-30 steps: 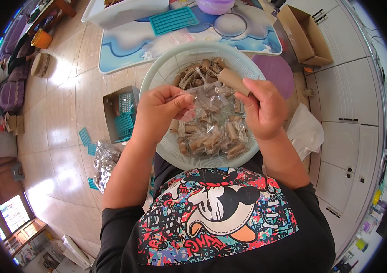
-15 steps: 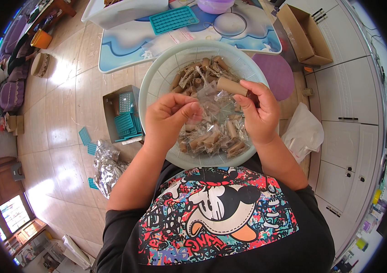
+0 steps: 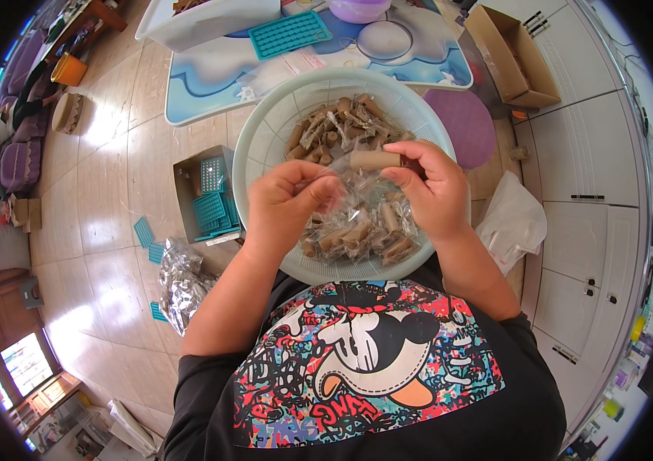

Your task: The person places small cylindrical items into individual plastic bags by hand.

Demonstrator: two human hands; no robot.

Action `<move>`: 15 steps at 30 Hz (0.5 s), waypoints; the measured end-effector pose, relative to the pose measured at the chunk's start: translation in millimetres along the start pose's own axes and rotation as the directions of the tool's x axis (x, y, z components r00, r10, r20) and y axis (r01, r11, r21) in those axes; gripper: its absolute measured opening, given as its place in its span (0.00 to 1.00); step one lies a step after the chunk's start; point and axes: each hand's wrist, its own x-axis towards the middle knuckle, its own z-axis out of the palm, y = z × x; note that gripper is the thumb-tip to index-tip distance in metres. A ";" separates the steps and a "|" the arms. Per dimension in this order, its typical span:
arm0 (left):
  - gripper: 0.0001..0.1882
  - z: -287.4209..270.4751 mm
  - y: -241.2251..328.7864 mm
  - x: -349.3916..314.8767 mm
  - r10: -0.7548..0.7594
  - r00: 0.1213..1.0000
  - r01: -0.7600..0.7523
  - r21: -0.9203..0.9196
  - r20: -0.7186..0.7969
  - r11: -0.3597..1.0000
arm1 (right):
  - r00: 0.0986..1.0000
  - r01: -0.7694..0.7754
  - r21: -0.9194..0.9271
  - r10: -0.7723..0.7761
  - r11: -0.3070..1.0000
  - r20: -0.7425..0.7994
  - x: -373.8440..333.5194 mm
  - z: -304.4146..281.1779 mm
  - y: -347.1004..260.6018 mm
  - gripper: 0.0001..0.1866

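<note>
In my right hand a short brown cylinder is pinched between thumb and fingers, lying nearly level. My left hand is closed, thumb against fingers, on a small clear plastic bag. The cylinder's left end is at the bag, though the clear film hides whether it is inside. Below both hands is a round pale green mesh basket. Brown cylinders, several of them, are heaped at its far side. Nearer me lie more cylinders in clear wrappers.
Beyond the basket stands a blue-and-white patterned table with a teal tray and white tub. An open box of teal trays and a crumpled silvery bag lie left. A purple round seat and white cabinets are right.
My right hand has moved left with the brown cylinder, bringing its end to the plastic bag. The cylinder has turned closer to level. My left hand stays nearly in place.
</note>
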 end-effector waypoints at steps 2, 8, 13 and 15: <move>0.11 0.1 2.0 2.0 -0.062 0.997 0.061 0.018 0.042 0.998 | 0.980 -0.167 0.132 0.150 0.977 0.129 1.2 -0.9 3.1 0.13; 0.17 -1.2 9.4 4.2 -0.335 0.907 0.361 -0.061 0.257 0.930 | 0.870 -0.457 0.379 0.314 0.805 0.381 5.8 -5.9 4.7 0.12; 0.15 -0.8 0.8 4.9 -0.366 0.868 0.457 -0.252 0.336 0.853 | 0.864 -0.413 0.327 0.251 0.850 0.437 5.7 -2.7 9.1 0.13; 0.15 -2.9 -3.7 6.9 -0.353 0.865 0.457 -0.267 0.358 0.848 | 0.866 -0.372 0.307 0.209 0.876 0.454 6.7 -0.1 6.3 0.13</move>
